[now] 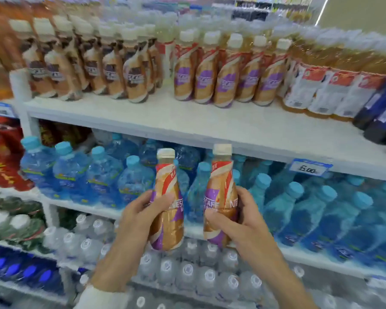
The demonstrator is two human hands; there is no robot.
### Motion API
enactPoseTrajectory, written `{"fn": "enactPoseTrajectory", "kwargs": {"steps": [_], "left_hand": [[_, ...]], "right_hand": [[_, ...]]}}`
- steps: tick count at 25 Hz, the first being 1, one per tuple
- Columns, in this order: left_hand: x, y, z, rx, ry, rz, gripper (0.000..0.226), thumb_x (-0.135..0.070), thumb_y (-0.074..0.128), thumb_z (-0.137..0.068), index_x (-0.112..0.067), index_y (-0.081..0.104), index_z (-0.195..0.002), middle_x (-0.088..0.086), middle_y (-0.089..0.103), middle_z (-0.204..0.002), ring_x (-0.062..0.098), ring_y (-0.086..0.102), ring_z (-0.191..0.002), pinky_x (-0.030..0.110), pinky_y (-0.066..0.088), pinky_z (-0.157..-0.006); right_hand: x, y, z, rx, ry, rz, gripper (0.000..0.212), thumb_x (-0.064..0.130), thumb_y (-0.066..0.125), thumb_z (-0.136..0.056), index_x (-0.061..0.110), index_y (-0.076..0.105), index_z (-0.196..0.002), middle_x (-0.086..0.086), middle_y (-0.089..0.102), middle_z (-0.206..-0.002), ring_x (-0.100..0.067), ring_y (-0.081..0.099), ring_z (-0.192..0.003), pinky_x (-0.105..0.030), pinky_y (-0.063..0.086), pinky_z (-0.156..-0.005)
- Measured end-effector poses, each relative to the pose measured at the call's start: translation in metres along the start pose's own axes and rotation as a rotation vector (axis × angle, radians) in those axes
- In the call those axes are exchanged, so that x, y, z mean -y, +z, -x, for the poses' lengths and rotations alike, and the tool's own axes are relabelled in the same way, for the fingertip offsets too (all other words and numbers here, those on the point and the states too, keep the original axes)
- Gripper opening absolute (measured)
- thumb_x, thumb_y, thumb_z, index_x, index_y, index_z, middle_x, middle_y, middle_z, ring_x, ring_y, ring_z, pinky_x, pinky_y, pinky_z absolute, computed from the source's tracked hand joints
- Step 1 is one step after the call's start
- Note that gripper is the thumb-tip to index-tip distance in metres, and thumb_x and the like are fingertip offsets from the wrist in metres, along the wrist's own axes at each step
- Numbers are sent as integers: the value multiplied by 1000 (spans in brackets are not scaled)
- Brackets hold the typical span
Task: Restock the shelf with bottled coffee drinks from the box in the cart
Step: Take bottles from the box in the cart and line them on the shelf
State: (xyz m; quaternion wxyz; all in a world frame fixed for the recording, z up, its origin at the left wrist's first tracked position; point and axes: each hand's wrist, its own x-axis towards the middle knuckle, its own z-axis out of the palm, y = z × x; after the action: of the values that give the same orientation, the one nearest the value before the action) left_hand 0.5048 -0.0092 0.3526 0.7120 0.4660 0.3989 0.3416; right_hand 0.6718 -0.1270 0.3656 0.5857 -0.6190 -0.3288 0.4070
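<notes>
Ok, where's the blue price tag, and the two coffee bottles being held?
Blue-and-white paper price tag point(311, 167), head view, its middle.
Left gold-and-purple plastic coffee bottle point(165, 175), head view, upper label.
Right gold-and-purple plastic coffee bottle point(221, 175), head view, upper label.

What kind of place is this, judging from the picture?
Most likely a shop's drinks aisle, perhaps a supermarket or convenience store: white shelves packed with rows of bottled coffee drinks and blue water bottles, and a price tag on the shelf edge.

The white shelf point(187, 123) carries upright coffee bottles point(226, 85) (cream caps) beside amber drinks point(321, 94).
</notes>
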Motion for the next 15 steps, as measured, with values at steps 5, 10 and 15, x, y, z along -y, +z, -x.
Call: {"fn": "enactPoseTrajectory", "kwargs": {"steps": [5,10,15], "left_hand": [[-64,98,-41,179,203,-56,32,-39,84,-65,-23,79,-92,9,78,-93,25,73,-85,46,54,-93],[-114,151,-96,305,492,-162,17,-26,77,-88,-25,75,-105,2,77,-104,21,72,-101,47,54,-99],[-117,158,-137,316,542,-275,22,-25,74,-91,-26,73,-112,-2,76,-107,17,70,-106,44,55,-99]], "right_hand": [[73,-69,-32,-172,-212,69,48,22,81,-81,30,54,-120,7,72,-100,-9,71,-91,-26,58,-74],[127,-100,-88,-304,-370,185,61,26,84,-79,22,50,-131,9,69,-111,-1,68,-96,-23,55,-86],[124,-112,-124,-284,-344,271,59,18,81,-83,24,46,-130,16,63,-112,7,63,-96,-17,51,-83]]}}
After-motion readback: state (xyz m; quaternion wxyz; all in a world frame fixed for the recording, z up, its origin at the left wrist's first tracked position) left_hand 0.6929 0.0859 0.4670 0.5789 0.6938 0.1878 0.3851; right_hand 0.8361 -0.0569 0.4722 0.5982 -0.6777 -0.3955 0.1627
